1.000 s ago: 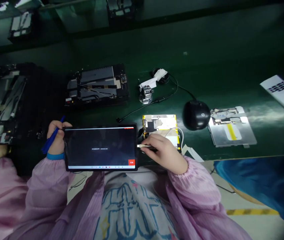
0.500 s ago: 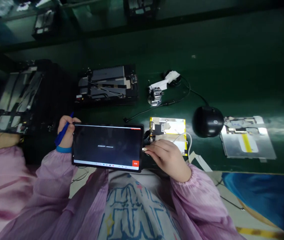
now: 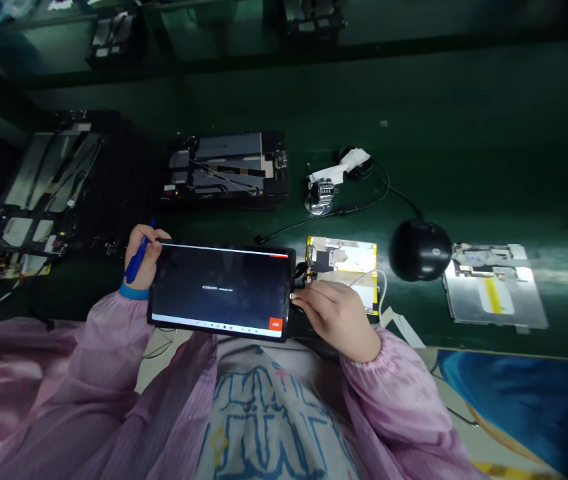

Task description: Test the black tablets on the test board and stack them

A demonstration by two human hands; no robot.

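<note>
A black tablet (image 3: 221, 291) with a dark screen, small white text and a red button at its lower right is held at the table's near edge. My left hand (image 3: 143, 257) grips the tablet's left edge and also holds a blue pen (image 3: 139, 260). My right hand (image 3: 335, 316) is closed at the tablet's right edge, pinching a white cable plug (image 3: 294, 298) that meets the tablet's side. Just behind that hand lies a yellow-edged battery board (image 3: 343, 261).
An opened tablet chassis (image 3: 227, 170) lies behind the tablet. More opened frames (image 3: 39, 200) sit at the left. A black dome device (image 3: 420, 249), a silver metal plate (image 3: 495, 293), a small metal counter (image 3: 321, 196) and black cables rest on the green table (image 3: 464, 147).
My right hand has brought the white plug up against the tablet's right edge. The view has shifted, so everything sits slightly further right in the picture.
</note>
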